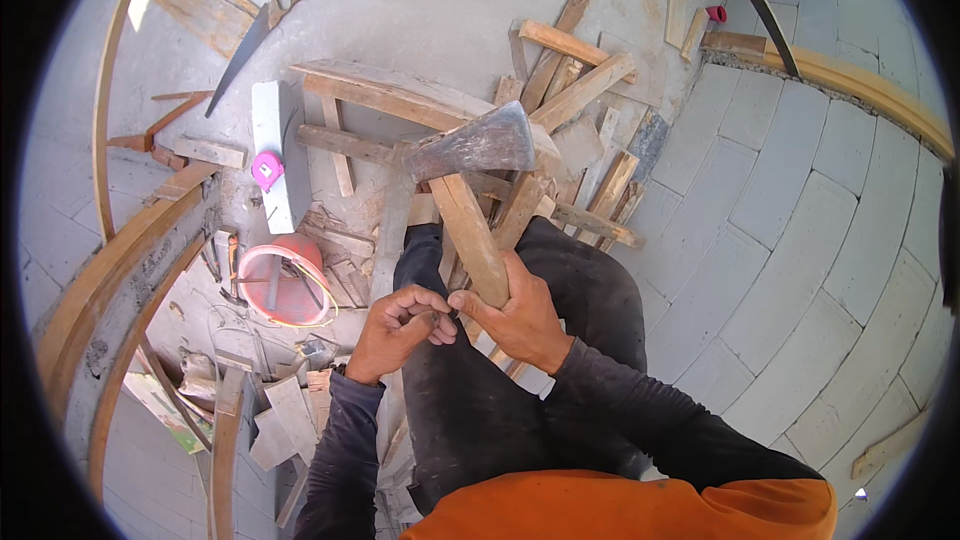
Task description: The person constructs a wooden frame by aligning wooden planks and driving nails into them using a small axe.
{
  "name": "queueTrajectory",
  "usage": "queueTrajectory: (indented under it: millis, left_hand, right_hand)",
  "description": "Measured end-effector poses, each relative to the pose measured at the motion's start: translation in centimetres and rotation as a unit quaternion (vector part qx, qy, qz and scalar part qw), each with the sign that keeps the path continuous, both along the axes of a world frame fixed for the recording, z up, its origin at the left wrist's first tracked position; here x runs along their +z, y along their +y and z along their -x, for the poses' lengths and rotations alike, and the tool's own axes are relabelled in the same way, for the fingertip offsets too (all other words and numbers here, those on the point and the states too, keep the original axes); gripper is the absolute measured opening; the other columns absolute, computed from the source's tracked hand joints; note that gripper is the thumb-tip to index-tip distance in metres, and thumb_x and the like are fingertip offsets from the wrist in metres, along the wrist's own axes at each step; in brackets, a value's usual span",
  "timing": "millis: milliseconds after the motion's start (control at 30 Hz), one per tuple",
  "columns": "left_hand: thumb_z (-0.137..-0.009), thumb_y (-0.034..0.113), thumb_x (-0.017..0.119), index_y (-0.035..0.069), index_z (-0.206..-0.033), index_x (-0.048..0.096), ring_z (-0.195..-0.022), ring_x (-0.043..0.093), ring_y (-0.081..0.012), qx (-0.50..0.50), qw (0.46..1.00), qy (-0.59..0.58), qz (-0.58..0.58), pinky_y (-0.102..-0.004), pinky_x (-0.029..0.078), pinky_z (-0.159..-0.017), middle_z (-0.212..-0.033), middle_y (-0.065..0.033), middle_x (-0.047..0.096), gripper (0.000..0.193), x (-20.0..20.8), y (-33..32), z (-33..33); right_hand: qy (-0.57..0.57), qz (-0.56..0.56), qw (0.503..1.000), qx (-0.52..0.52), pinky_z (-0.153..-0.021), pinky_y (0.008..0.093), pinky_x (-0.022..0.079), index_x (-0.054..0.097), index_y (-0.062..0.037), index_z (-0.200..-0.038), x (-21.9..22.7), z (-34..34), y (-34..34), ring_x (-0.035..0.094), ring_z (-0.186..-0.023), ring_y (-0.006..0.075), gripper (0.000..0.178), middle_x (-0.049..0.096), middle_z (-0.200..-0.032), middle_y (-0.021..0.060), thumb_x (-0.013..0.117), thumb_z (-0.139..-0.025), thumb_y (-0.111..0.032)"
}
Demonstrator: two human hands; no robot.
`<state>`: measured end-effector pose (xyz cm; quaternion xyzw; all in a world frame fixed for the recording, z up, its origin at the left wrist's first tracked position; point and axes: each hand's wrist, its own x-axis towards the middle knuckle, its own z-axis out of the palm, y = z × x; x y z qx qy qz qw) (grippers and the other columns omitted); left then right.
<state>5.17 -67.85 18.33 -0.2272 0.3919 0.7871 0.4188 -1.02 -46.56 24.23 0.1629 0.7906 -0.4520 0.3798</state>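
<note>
One axe (460,212), at mid-view above the knees: head up, cutting edge to the right, handle slanting down toward the lap. Right hand (522,315), one of two, clamped round the lower handle, thumb along it. Left hand (405,330) just beside, fingers curled in, near the right thumb; cannot tell whether it pinches something small.

Behind the axe head: one wooden frame (380,90); contact with the head cannot be told. Loose boards (585,90) to its right, overlapping, not countable.

Left of the frame: one pale block (287,130), with one pink tape measure (267,170) against it. Below these, one pink bucket (258,285), tools inside, count unclear; wood scraps (290,415) nearer the person. Upper left: one handsaw (248,48), flat on the floor (400,5).

Edges: block wall (760,270) bounds the right side; long timber (112,265) bounds the left. Room: widest bare floor lies beyond the frame, between saw and boards; left hand's side is crowded by bucket and scraps.
</note>
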Motion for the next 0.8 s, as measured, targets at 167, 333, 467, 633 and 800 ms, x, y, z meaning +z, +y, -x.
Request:
queueTrajectory:
  millis: [167, 333, 467, 633, 800]
  left_hand:
    - [-0.097, 0.003, 0.063, 0.005, -0.105, 0.057, -0.088, 0.063, -0.0114, -0.013, 0.999, 0.0, -0.041, -0.0292, 0.054, -0.082, -0.099, -0.0049, 0.063, 0.01, 0.0, 2.6, 1.3]
    - [-0.094, 0.004, 0.069, 0.008, -0.105, 0.056, -0.084, 0.051, -0.0051, -0.069, 0.994, 0.067, 0.053, -0.0232, 0.045, -0.079, -0.093, 0.0031, 0.055, 0.018, 1.2, 6.6, 3.6]
    - [-0.094, 0.006, 0.071, 0.007, -0.104, 0.056, -0.077, 0.05, -0.0029, -0.183, 0.965, 0.101, 0.155, -0.0232, 0.043, -0.07, -0.089, 0.0075, 0.055, 0.018, 1.2, 7.6, 5.4]
    - [-0.095, 0.008, 0.071, 0.003, -0.106, 0.065, -0.068, 0.047, -0.004, -0.249, 0.931, 0.177, 0.201, -0.0249, 0.04, -0.061, -0.078, 0.0063, 0.054, 0.013, -0.4, 9.3, 7.7]
    - [-0.094, 0.014, 0.073, 0.003, -0.106, 0.073, -0.061, 0.043, -0.0076, -0.392, 0.834, 0.306, 0.238, -0.0295, 0.039, -0.056, -0.067, -0.0003, 0.05, 0.017, -3.6, 13.3, 14.2]
  right_hand:
    - [0.008, 0.013, 1.0, 0.017, -0.081, 0.0458, 0.055, 0.058, -0.0023, -0.126, -0.6, -0.1, 2.2, 0.073, -0.094, 0.0379, 0.056, 0.073, -0.1, 0.0224, 0.081, -0.091, -0.039]
    - [0.024, 0.039, 0.999, 0.006, -0.079, 0.0539, 0.051, 0.052, -0.005, -0.129, -1.3, 0.0, 4.5, 0.069, -0.094, 0.0485, 0.051, 0.07, -0.095, 0.0279, 0.076, -0.093, -0.033]
    - [0.044, 0.046, 0.998, -0.016, -0.078, 0.0545, 0.051, 0.052, -0.0036, -0.128, -1.7, 0.9, 6.6, 0.068, -0.092, 0.0493, 0.052, 0.07, -0.093, 0.0279, 0.076, -0.092, -0.032]
    - [0.064, 0.08, 0.994, -0.038, -0.076, 0.0544, 0.052, 0.052, -0.0018, -0.128, -3.3, 1.4, 8.6, 0.068, -0.09, 0.0496, 0.055, 0.07, -0.091, 0.0279, 0.077, -0.091, -0.033]
    - [0.013, 0.035, 0.996, -0.075, -0.079, 0.0528, 0.053, 0.052, -0.0008, -0.13, -4.5, 3.9, 12.4, 0.07, -0.093, 0.0481, 0.054, 0.071, -0.095, 0.0287, 0.073, -0.095, -0.036]
